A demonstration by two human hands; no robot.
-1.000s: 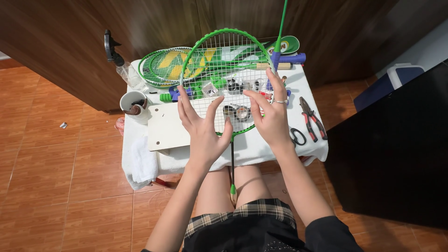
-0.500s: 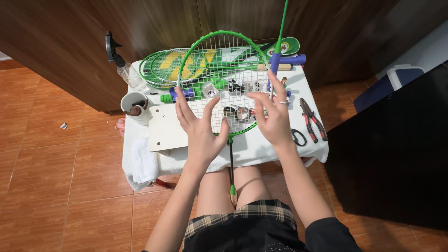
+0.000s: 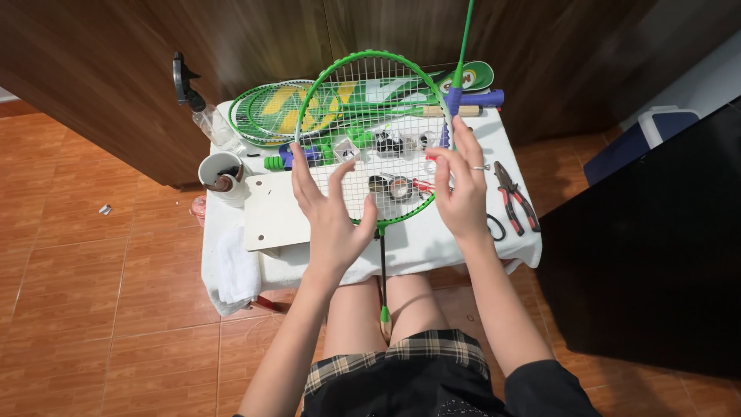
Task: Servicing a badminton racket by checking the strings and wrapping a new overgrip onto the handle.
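Racket counting comes first: one green-framed badminton racket [image 3: 370, 116] stands at the centre of the frame, and at least two more green rackets [image 3: 266, 116] lie flat behind it toward the upper left, their heads overlapping on the cloth-covered tabletop [image 3: 432, 243]. The upright racket has a bright green oval rim, white strings in a grid and a thin dark shaft running down between the person's knees. Both hands press on its strings: the left hand [image 3: 330, 212] lies at the lower left of the head with fingers spread wide and straight, gripping nothing; the right hand [image 3: 461, 189], wearing a ring, rests at the lower right edge of the rim, fingers loosely bent, thumb and forefinger close together at the strings, though whether they pinch a string I cannot tell. One white mug [image 3: 221, 174] at left of the tabletop holds dark tools or brushes. One white board [image 3: 274, 212] lies beside it. One pair of red-handled pliers [image 3: 513, 197] lies at right, with dark scissors [image 3: 494, 226] just below. A clear bottle [image 3: 208, 120] with a black trigger top stands at the upper left corner.
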